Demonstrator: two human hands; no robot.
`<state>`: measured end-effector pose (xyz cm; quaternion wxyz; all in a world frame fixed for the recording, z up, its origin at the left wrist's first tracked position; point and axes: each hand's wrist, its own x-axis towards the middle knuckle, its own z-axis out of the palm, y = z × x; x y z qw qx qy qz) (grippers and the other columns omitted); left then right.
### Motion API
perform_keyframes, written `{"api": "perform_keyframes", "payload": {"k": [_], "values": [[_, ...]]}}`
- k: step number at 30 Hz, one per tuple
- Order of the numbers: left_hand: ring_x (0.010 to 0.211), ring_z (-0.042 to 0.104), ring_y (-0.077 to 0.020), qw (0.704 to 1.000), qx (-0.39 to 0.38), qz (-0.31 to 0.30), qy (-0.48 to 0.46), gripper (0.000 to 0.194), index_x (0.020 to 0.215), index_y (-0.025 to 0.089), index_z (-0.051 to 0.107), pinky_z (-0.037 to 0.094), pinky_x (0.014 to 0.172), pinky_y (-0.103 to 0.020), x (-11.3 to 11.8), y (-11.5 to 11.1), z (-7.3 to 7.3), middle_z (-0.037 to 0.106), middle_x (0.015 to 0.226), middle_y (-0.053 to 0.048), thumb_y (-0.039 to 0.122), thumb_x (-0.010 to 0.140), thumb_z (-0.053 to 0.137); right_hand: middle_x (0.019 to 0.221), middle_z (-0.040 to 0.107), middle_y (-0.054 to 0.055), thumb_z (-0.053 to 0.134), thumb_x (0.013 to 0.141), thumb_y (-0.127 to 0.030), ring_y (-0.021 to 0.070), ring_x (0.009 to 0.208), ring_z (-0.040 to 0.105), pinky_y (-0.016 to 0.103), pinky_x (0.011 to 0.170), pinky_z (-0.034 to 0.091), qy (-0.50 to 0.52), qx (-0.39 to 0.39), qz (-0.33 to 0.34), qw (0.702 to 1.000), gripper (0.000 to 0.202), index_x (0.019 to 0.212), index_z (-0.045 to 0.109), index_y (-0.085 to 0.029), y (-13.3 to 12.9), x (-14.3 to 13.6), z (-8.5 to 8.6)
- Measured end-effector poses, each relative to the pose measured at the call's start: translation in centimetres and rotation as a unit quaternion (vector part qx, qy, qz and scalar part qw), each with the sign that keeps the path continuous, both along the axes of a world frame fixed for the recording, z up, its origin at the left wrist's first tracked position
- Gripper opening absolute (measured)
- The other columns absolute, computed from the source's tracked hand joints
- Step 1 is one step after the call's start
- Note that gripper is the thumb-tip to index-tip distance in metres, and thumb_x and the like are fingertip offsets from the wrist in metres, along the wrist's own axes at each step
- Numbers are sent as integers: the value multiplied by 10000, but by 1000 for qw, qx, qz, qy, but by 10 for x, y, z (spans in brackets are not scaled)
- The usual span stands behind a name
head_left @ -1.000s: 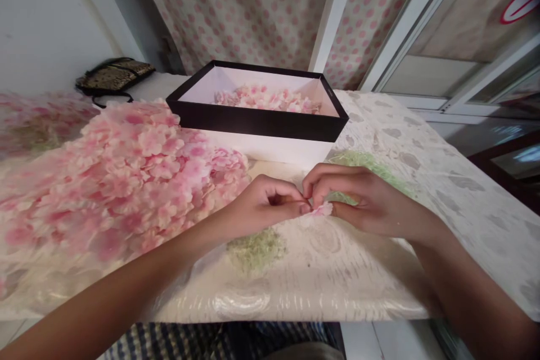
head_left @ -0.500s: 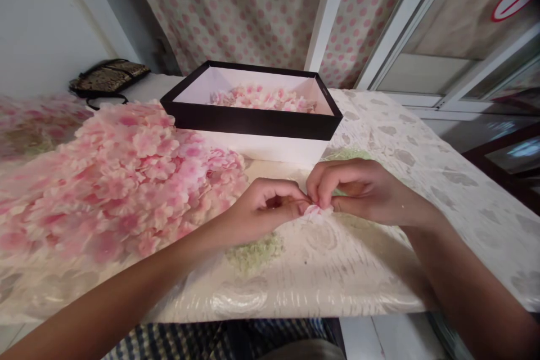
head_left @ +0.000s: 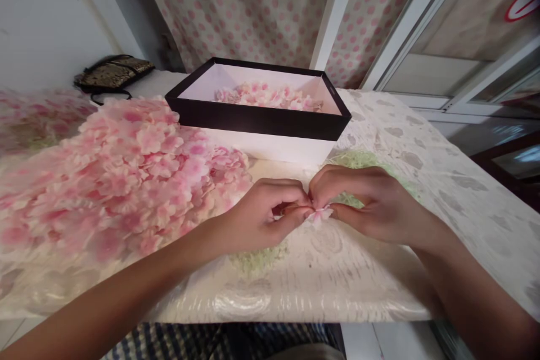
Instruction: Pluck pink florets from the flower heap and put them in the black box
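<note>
A small pale pink artificial flower (head_left: 319,216) is pinched between my two hands, above the table in front of the box. My left hand (head_left: 270,211) is closed, with thumb and forefinger pressed together at the flower's left side. From the right, my right hand (head_left: 371,199) also pinches it, its fingertips meeting those of the left. Exactly what the fingertips grip at the flower's centre is hidden. A large heap of pink artificial flowers (head_left: 139,180) lies to the left of my hands. Light green bits (head_left: 257,259) lie below my left hand, and more green pieces (head_left: 358,160) sit behind my right hand.
Behind my hands stands an open white box with a black rim (head_left: 257,121), holding pink flowers (head_left: 270,97). A patterned dark pouch (head_left: 113,73) lies at the back left. The patterned tablecloth (head_left: 459,225) reaches the table's front edge. A dotted curtain (head_left: 253,5) hangs behind.
The view has shifted slightly, so the box and heap appear a little farther right. The flower shows more of its petals below the fingertips. Both hands still pinch it.
</note>
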<state>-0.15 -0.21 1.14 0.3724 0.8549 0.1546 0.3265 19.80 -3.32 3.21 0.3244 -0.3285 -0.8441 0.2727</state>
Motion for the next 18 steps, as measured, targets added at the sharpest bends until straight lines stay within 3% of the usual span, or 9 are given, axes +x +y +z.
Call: {"api": "perform_keyframes", "payload": {"k": [7, 13, 18], "values": [[536, 410, -62, 998, 61, -11, -6, 171, 693, 117, 535, 328, 493, -179, 2, 0, -7, 476, 614, 21, 62, 848, 485, 836, 652, -33, 616, 818, -92, 92, 768, 618, 214, 718, 456, -26, -32, -18, 999, 127, 861, 567, -202, -1, -1, 1], [615, 509, -88, 995, 85, -34, 25, 159, 739, 113, 591, 405, 574, -195, 0, 2, -4, 557, 678, -14, 83, 858, 490, 832, 630, -28, 601, 833, -89, 84, 777, 600, 209, 720, 447, -24, -109, 43, 993, 99, 848, 598, -187, 1, 1, 8], [631, 544, -87, 995, 57, -45, 69, 140, 796, 125, 634, 423, 598, -198, -4, 4, 4, 608, 725, -24, 141, 880, 523, 831, 596, -22, 633, 792, -56, 82, 783, 588, 212, 723, 451, -13, -145, 70, 987, 115, 779, 617, -169, 3, 2, 11]]}}
